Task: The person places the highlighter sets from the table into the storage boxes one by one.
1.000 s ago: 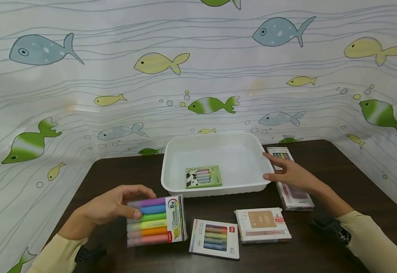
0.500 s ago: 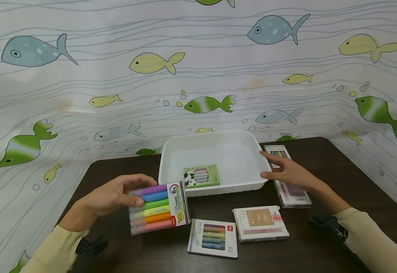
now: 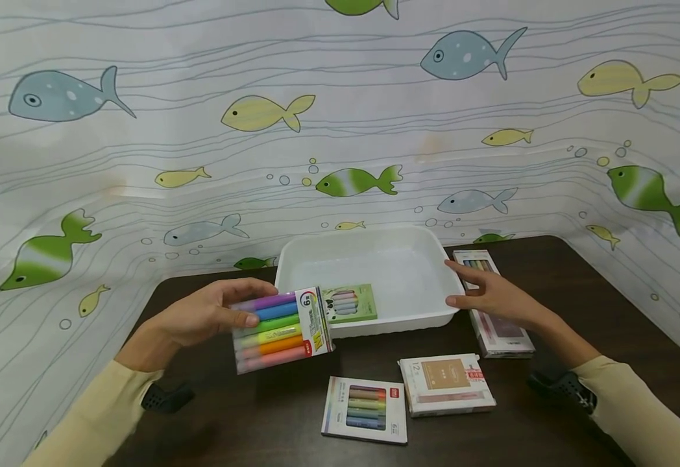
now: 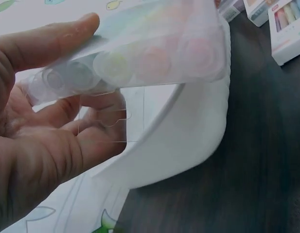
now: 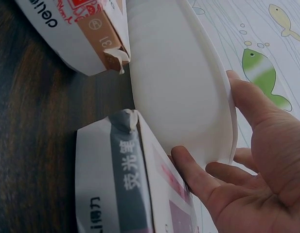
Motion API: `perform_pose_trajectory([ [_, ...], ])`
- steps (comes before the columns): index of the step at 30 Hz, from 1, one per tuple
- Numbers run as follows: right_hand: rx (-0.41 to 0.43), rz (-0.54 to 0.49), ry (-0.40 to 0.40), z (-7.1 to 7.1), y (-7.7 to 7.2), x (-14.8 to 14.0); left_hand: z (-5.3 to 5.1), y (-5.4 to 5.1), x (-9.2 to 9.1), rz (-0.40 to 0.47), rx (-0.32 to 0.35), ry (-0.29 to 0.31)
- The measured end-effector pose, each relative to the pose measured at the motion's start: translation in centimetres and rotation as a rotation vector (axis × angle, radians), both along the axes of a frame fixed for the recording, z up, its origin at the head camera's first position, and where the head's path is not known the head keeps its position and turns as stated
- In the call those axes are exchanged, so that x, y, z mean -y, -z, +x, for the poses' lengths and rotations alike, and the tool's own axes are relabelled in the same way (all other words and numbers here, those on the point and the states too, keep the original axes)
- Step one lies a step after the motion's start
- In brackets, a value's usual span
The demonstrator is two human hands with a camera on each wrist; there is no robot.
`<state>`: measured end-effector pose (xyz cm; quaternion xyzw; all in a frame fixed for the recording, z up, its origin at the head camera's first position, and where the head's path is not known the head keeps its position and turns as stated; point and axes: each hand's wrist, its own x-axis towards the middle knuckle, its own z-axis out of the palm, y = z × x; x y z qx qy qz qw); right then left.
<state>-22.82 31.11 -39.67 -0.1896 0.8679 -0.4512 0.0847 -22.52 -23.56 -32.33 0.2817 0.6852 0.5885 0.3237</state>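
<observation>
1. Marker pack (image 3: 281,332) held up by tray (image 3: 398,325)'s near-left corner; likely light, fairly stiff, slick plastic.
2. Left hand (image 3: 204,314) clamped on its upper-left end, probably best hold.
3. Right hand (image 3: 494,299): fingers apart, touching tray's right end.

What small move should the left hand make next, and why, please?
Probably the left hand should move the marker pack rightward over the white tray, past the green box: the pack is held up at the tray's near left corner, bare floor shows right of that box, and the right hand touches the tray's right side.
</observation>
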Motion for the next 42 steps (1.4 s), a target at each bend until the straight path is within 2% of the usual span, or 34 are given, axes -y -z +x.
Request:
perform_pose_trajectory([
  [8,0.001,-0.014,0.002,0.0,0.2,0.0,-1.3,-0.5,-1.4,-0.022,0.075,-0.08],
  [13,0.001,-0.013,-0.001,0.0,0.1,0.0,-1.8,-0.8,-2.1,-0.03,0.11,-0.109],
  [21,-0.002,-0.014,-0.005,0.0,-0.1,0.0,-2.3,-1.3,-3.0,-0.036,0.108,-0.149],
  [30,0.003,-0.032,-0.017,0.0,0.3,-0.1,-3.4,-1.0,-4.6,-0.033,0.114,-0.199],
  [36,-0.001,-0.036,-0.018,-0.1,0.3,-0.2,-4.8,-1.3,-6.1,-0.035,0.107,-0.203],
  [42,0.003,-0.046,-0.027,-0.2,0.3,-0.3,-6.9,-1.6,-7.2,-0.082,0.097,-0.215],
])
